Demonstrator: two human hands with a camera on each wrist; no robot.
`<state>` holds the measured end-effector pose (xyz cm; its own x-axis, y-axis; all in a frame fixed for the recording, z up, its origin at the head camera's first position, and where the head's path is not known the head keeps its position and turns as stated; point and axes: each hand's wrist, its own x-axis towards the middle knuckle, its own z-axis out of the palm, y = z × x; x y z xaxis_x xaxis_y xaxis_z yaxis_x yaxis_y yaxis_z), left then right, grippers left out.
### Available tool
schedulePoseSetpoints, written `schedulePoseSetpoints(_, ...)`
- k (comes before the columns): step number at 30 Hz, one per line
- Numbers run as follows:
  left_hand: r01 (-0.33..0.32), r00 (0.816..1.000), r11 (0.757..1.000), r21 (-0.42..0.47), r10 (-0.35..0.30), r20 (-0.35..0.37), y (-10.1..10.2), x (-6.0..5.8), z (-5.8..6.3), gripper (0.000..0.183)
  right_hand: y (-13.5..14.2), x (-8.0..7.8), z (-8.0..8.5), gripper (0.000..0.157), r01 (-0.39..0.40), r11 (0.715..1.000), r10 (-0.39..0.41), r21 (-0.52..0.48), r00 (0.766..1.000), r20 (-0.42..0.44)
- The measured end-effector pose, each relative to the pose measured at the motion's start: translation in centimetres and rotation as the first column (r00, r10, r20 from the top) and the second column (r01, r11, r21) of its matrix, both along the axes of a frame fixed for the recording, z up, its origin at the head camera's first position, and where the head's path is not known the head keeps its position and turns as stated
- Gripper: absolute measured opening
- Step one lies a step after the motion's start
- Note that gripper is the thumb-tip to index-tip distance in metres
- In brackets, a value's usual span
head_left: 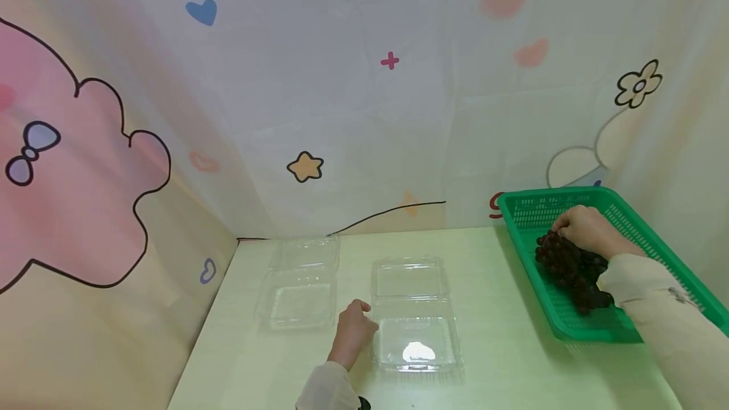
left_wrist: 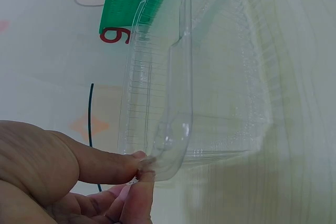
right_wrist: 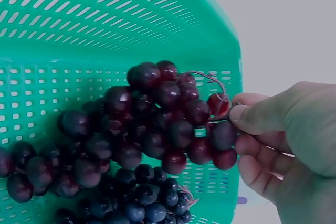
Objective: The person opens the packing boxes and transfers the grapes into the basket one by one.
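Note:
My right hand (head_left: pixel 589 233) reaches into a green basket and pinches the stem of a dark red grape bunch (right_wrist: pixel 163 114) between thumb and fingers. The bunch lies stretched along the basket, and a blue-black grape bunch (right_wrist: pixel 144 198) lies beside it. On the table, my left hand (head_left: pixel 353 334) is at the left side of an open clear plastic clamshell box (head_left: pixel 412 280). Seen from the left wrist, its thumb (left_wrist: pixel 113 166) and forefinger pinch the rim of that box (left_wrist: pixel 178 93) at a corner.
The green basket (head_left: pixel 532 277) stands at the table's right side. A second open clear box (head_left: pixel 302 299) lies left of the first on the pale table (head_left: pixel 228 359). A printed curtain (head_left: pixel 353 106) hangs behind the table and along its sides.

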<state>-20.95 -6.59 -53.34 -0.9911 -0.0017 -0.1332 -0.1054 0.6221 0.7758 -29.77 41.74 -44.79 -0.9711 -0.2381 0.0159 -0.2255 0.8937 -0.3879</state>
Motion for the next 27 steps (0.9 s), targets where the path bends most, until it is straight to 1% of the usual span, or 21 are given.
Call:
schedulePoseSetpoints(4,0.000,1.000,1.000,0.004,0.000,0.003,0.0,0.0,0.0,0.030,0.0,-0.5,-0.6,0.023,0.013,1.000,-0.013,0.014,1.000,-0.020)
schedulePoseSetpoints(8,-0.003,1.000,1.000,-0.003,0.003,-0.003,0.0,-0.1,-0.2,0.029,0.0,-0.8,-1.1,0.023,0.033,0.999,-0.033,0.009,0.999,-0.022)
schedulePoseSetpoints(12,-0.011,1.000,1.000,-0.005,0.011,0.002,0.0,-0.1,-0.2,0.029,-0.2,-0.9,-1.5,0.024,0.049,0.999,-0.050,-0.005,0.998,-0.039)
schedulePoseSetpoints(18,-0.010,1.000,1.000,-0.008,0.010,-0.005,0.0,0.1,-0.1,0.029,-0.6,-0.8,-2.3,0.027,0.082,0.996,-0.083,-0.031,0.996,-0.038)
schedulePoseSetpoints(22,-0.004,1.000,1.000,-0.002,0.004,-0.013,-0.1,0.1,-0.2,0.029,-0.9,-0.8,-2.8,0.031,0.082,0.996,-0.083,-0.044,0.996,-0.029)
schedulePoseSetpoints(27,-0.005,1.000,1.000,0.011,0.005,-0.004,-0.1,0.1,-0.1,0.029,-1.0,-0.9,-3.4,0.036,0.064,0.997,-0.065,-0.045,0.998,-0.020)
